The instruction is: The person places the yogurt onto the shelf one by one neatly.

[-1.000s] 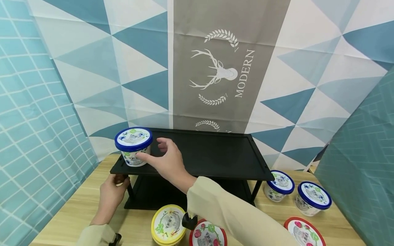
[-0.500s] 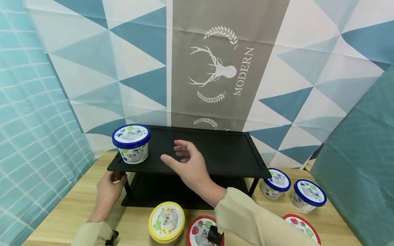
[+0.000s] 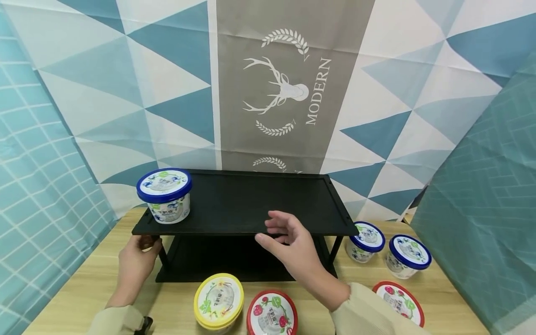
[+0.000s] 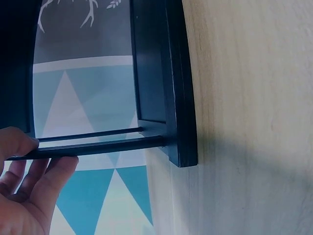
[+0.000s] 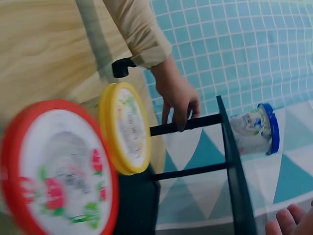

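A two-tier black shelf [image 3: 255, 197] stands on a wooden table. On the left end of its upper tier sits a paper tub with a blue lid [image 3: 164, 197]. My left hand [image 3: 136, 263] is under that corner; in the left wrist view its thumb and fingers pinch the thin black shelf post [image 4: 112, 145]. In front of the shelf's upper edge my right hand [image 3: 295, 246] hangs with loosely bent fingers, holding nothing. Nearest below it are a yellow-lidded tub [image 3: 219, 300] and a red-lidded tub [image 3: 272, 314], both on the table before the shelf.
Right of the shelf stand two more blue-lidded tubs, one by the shelf corner [image 3: 365, 239] and one farther right [image 3: 408, 256]. Another red-lidded tub [image 3: 399, 302] is at the front right. A patterned curtain [image 3: 180, 93] hangs close behind the shelf.
My right hand has let go of the blue-lidded tub on the upper tier and moved right and down toward the front. The left hand keeps its hold on the post. The view has shifted slightly.
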The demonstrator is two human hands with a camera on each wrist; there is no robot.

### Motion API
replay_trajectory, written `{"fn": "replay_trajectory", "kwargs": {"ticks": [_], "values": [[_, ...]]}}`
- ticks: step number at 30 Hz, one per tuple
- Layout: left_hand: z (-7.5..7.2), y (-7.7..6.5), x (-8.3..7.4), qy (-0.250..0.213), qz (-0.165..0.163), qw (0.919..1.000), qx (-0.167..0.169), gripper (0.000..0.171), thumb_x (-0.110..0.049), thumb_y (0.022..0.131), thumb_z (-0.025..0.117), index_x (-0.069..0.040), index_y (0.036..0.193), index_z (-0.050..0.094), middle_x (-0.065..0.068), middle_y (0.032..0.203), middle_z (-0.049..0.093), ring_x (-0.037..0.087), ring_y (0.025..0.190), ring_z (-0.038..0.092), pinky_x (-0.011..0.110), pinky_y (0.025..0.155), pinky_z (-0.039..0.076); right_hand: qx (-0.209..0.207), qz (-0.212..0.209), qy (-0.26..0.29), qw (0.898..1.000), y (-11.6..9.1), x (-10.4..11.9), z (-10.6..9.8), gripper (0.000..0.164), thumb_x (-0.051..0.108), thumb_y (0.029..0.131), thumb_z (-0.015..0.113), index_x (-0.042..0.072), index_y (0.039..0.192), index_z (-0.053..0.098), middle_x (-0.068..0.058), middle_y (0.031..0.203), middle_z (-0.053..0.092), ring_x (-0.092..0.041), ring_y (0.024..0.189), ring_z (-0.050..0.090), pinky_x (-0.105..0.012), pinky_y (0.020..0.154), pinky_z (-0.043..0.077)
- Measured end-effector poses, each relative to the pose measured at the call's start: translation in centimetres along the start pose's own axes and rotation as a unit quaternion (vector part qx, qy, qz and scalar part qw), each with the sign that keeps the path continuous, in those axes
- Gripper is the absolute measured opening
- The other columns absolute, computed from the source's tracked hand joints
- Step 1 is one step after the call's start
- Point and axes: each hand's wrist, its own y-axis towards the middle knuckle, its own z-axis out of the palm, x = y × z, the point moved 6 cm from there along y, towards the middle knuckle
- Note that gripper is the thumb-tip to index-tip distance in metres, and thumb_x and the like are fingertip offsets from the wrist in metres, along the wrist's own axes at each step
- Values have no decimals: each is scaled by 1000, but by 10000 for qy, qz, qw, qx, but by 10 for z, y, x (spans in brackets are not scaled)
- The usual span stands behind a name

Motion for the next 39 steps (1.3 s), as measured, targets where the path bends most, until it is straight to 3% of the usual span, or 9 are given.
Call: {"fn": "replay_trajectory", "kwargs": {"ticks": [5, 12, 18, 21, 25, 28, 31, 39], "values": [[0, 0, -2, 75, 36, 10000, 15, 24, -18, 82, 57, -8, 104, 55, 17, 96, 63, -18, 71, 38, 15, 56, 39, -15, 352, 220, 9991, -15, -20, -15, 48, 18, 77, 67, 15, 121, 48, -5, 112, 55, -18, 103, 52, -23, 81, 43], [-1, -2, -1, 61, 35, 10000, -65, 24, -16, 81, 59, -8, 103, 56, 16, 97, 63, -20, 71, 36, 10, 60, 37, 315, 497, 244, 9980, -35, -49, -26, 46, 14, 79, 64, 18, 120, 46, -6, 115, 53, -25, 105, 50, -25, 81, 45], [0, -2, 0, 39, -2, 10000, -86, 23, -16, 80, 59, -8, 102, 56, 15, 96, 63, -23, 68, 35, 11, 60, 37, 703, 676, -72, 9952, -54, -80, -31, 55, 14, 78, 65, 24, 126, 39, -2, 122, 49, -13, 107, 48, -26, 83, 42], [1, -2, 0, 9, 23, 10000, -96, 24, -16, 80, 59, -8, 102, 56, 16, 96, 63, -23, 68, 34, 10, 60, 36, 1059, 910, -162, 9901, -65, -97, -30, 59, 18, 79, 65, 26, 129, 35, -3, 126, 46, -12, 110, 46, -25, 84, 41], [1, -2, 0, 10, -26, 10000, -88, 24, -16, 80, 59, -8, 103, 56, 15, 97, 63, -23, 68, 35, 10, 61, 37, 1717, 1242, -101, 9772, -80, -119, -23, 68, 24, 78, 65, 27, 134, 26, -10, 134, 37, -25, 119, 39, -34, 90, 39], [0, -2, 0, 31, -67, 9999, -69, 23, -16, 81, 59, -9, 102, 56, 14, 97, 63, -24, 68, 34, 11, 61, 37, 2150, 1309, 29, 9678, -87, -134, -17, 77, 27, 76, 67, 18, 138, 21, -17, 135, 33, -26, 120, 37, -37, 90, 38], [0, -2, 0, 51, -109, 9999, -74, 22, -17, 81, 58, -9, 101, 56, 13, 96, 63, -23, 68, 34, 12, 61, 37, 2404, 1323, 25, 9616, -91, -146, -11, 85, 27, 74, 69, 7, 138, 18, -19, 135, 32, -21, 118, 39, -31, 89, 39], [1, -1, -4, 25, -59, 9999, -156, 22, -16, 80, 60, -7, 100, 57, 19, 94, 63, -23, 66, 33, 10, 58, 35, 2112, 2174, 348, 9523, -99, -169, 4, 89, 26, 72, 71, 2, 138, 15, -16, 130, 35, -28, 111, 41, -35, 86, 40]]}}
